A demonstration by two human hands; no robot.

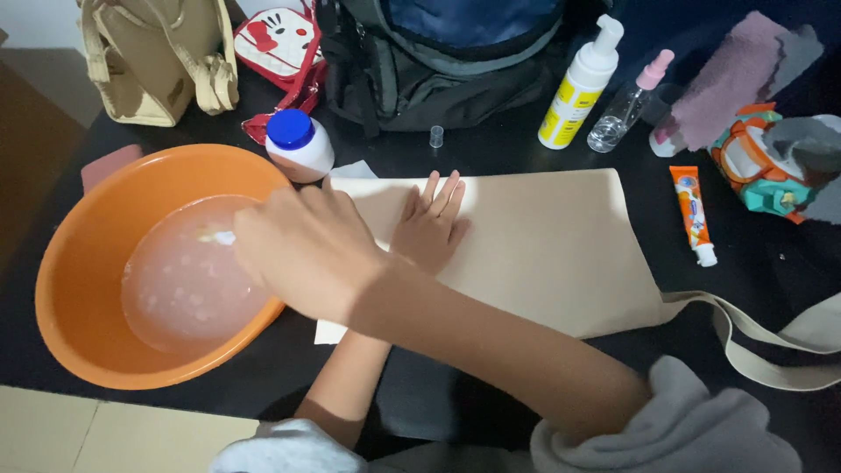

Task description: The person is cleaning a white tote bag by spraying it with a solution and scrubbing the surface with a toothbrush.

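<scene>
Fingers (442, 194) of left hand (429, 229) together, flat on beige bag (543, 245) on tabletop (491, 153). Right hand (302, 250) crosses over orange basin (79, 289); its fingers pinch a small white object (223, 236) above the water.

White pump bottle (580, 83) at 1 o'clock, clear spray bottle (624, 107) just beside it. Orange tube (694, 215) at 3 o'clock. Dark backpack (447, 61) at 12; beige bag (158, 57) at 11.

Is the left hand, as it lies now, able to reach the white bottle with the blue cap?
Probably yes. The left hand lies flat on the beige bag, and the white bottle stands nearby; only the right hand, crossing toward the orange basin, is partly between.
</scene>
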